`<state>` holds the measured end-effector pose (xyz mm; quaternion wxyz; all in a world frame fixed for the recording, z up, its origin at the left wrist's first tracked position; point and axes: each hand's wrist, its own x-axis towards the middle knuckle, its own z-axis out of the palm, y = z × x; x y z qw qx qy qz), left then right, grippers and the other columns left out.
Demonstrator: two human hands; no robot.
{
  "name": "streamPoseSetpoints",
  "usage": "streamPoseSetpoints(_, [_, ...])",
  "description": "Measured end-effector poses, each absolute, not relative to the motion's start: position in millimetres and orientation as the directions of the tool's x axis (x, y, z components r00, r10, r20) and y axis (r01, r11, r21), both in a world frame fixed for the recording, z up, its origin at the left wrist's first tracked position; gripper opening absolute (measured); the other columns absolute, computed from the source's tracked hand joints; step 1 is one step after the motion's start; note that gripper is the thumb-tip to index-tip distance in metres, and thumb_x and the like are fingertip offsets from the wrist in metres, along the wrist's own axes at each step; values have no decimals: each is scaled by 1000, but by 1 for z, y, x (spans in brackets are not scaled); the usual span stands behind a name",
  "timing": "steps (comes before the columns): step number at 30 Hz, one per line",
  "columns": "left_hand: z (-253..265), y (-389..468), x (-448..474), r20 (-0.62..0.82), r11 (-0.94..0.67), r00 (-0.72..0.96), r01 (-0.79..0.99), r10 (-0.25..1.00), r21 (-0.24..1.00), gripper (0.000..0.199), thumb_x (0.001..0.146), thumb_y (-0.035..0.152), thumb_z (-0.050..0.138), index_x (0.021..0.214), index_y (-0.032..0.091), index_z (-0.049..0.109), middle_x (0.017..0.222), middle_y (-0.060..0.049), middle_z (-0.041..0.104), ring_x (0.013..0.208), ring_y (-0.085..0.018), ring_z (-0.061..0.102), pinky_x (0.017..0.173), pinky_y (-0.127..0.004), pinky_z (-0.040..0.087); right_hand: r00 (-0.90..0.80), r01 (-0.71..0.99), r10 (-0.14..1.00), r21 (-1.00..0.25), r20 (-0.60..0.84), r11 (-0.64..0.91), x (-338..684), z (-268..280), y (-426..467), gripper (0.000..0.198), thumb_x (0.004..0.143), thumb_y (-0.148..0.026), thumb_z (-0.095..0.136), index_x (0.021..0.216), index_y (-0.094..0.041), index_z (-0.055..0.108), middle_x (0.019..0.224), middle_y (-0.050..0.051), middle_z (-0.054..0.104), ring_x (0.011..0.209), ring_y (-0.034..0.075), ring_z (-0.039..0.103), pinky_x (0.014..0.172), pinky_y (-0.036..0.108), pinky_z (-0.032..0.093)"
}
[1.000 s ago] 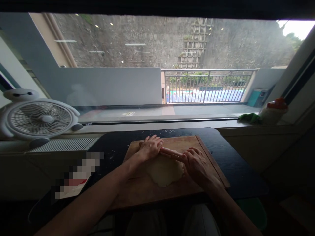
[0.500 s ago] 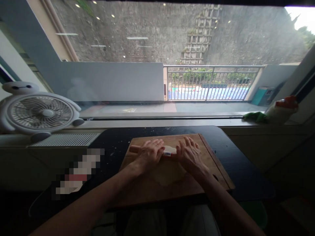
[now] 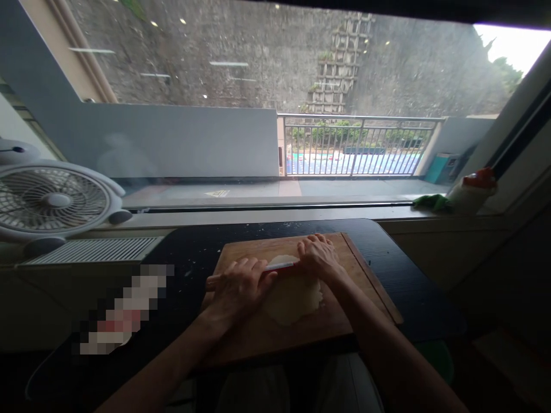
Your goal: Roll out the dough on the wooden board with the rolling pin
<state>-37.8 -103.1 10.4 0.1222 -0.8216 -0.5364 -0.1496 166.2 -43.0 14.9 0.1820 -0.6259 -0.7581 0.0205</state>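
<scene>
A flattened sheet of pale dough (image 3: 293, 301) lies on a wooden board (image 3: 359, 292), its right edge uneven. Across its upper part rests a rolling pin (image 3: 280, 267), slanted so that its left end is nearer to me. My left hand (image 3: 243, 281) is closed over the pin's left part, and the wooden tip shows beyond it. Over the right part, my right hand (image 3: 319, 255) curls its fingers and hides that end. Between both hands a whitish label and a red strip show on the pin.
The board sits on a black table (image 3: 387, 258) with white specks at its far left. A blurred-out item (image 3: 124, 310) lies on the table's left. Beyond are a white fan (image 3: 55, 201), a windowsill with a green cloth (image 3: 433, 202) and a red-topped white bottle (image 3: 476, 192).
The pin has gone from nearly level to slanted, as my left hand moved left and toward me. My right hand's raised fingers have curled down. The whole view has shifted slightly.
</scene>
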Motion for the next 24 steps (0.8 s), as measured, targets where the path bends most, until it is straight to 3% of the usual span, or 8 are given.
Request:
streamPoseSetpoints(3, [14,-109,-34,373,-394,391,916,841,-73,38,93,45,34,106,19,59,90,-8,62,83,-22,56,77,-36,40,-189,941,965,-245,184,232,169,18,-35,36,95,-32,30,94,-18,64,111,10,60,112,21,46,93,35,34])
streamPoseSetpoints(9, [1,-132,-50,348,-412,426,904,835,-117,45,91,46,38,129,25,47,94,-6,63,78,-22,57,68,-36,41,-274,927,917,-175,290,332,183,3,-82,38,97,-30,27,93,-18,63,113,10,59,124,20,38,102,35,26])
streamPoseSetpoints(17, [18,-101,-33,272,-409,387,912,881,26,42,94,46,30,119,24,54,90,-6,63,79,-21,61,68,-33,43,-234,932,954,-234,189,275,170,11,-26,33,96,-30,29,103,-19,59,119,6,57,119,18,43,97,31,31])
streamPoseSetpoints(21, [20,-113,-41,306,-447,442,893,844,-55,42,92,47,36,121,23,54,90,-6,63,81,-22,58,71,-34,41,-314,907,919,-210,240,365,181,4,-59,36,97,-27,25,104,-20,59,122,5,56,126,17,36,102,32,27])
streamPoseSetpoints(24, [15,-126,-52,315,-418,426,903,848,-94,44,90,51,39,124,28,53,91,-5,63,76,-22,57,65,-33,40,-322,901,899,-197,295,388,194,-7,-98,40,98,-31,24,123,-16,52,133,8,48,132,18,28,107,35,21])
